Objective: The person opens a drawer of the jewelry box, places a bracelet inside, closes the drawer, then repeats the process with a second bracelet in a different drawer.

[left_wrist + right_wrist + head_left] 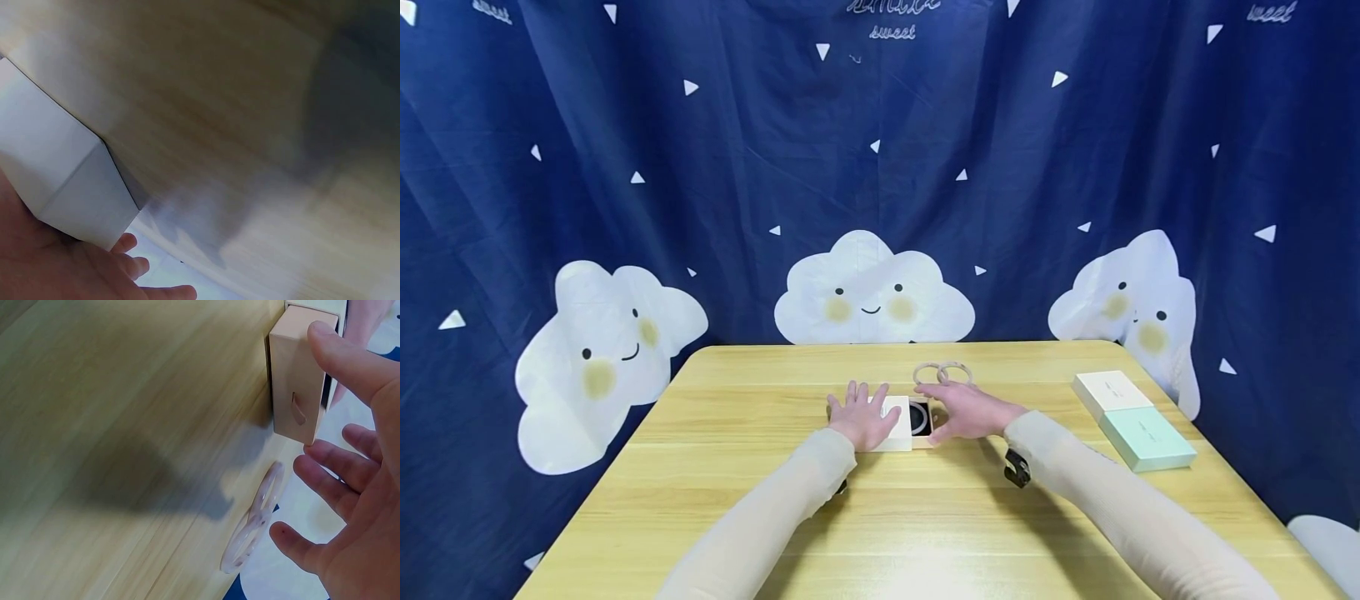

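Observation:
My left hand (861, 419) lies with spread fingers on top of a white box sleeve (895, 440); in the left wrist view the palm is along the side of this white box (94, 194). Out of the sleeve's right end sticks a pale pink drawer (290, 369) with a dark inside and a small pull tab (299, 411) on its front. A round bangle (922, 417) lies in the drawer. My right hand (967, 410) spans the drawer's end with spread fingers, thumb at its near corner and a fingertip right at the far corner.
Two pale, overlapping bangles (956, 364) lie on the wooden table (760, 375) behind my right hand. Toward the right edge sit a white box (1107, 390) and a mint green box (1148, 436), end to end. A dark blue curtain (737, 167) with clouds hangs behind.

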### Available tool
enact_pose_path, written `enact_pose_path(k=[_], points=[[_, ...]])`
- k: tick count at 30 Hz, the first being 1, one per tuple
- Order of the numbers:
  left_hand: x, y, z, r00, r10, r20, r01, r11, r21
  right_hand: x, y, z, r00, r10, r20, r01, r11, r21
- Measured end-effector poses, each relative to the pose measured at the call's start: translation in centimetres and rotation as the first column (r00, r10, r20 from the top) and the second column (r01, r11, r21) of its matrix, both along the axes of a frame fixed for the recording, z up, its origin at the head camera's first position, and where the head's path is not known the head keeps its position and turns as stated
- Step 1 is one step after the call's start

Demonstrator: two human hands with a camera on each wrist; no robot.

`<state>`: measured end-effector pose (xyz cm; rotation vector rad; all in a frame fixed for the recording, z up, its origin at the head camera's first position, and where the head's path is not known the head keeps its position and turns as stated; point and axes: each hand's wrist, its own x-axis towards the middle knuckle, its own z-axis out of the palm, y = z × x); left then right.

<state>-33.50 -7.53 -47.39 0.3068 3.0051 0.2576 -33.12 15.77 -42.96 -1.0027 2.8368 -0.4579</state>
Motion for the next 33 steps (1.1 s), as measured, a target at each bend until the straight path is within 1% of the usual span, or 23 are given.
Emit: enact_pose_path(k=[4,9,13,21,33], points=[[0.02,0.0,0.05,1.0,-0.002,0.003,0.002,1.0,0.008,0.06,-0.14,0.04,1.0,-0.006,0.021,0.006,1.0,-0.016],[-0.06,0.1,0.06,1.0,-0.002,0.0,0.002,1.0,0.0,-0.04,-0.25,-0.02,1.0,-0.009,0.019,0.01,1.0,-0.023],[-0.29,0.1,-0.21,1.0,0.002,0.0,-0.002,1.0,-0.004,-0.14,-0.39,-0.05,1.0,-0.011,0.022,0.012,0.999,-0.03],[-0.29,0.13,-0.27,1.0,0.002,0.001,-0.002,1.0,-0.016,0.18,-0.65,0.13,0.999,0.003,0.048,0.0,0.998,-0.064],[-0.57,0.1,-0.51,1.0,-0.002,-0.002,0.002,1.0,0.006,-0.16,-0.9,-0.45,0.997,-0.014,0.072,0.02,0.997,-0.072]])
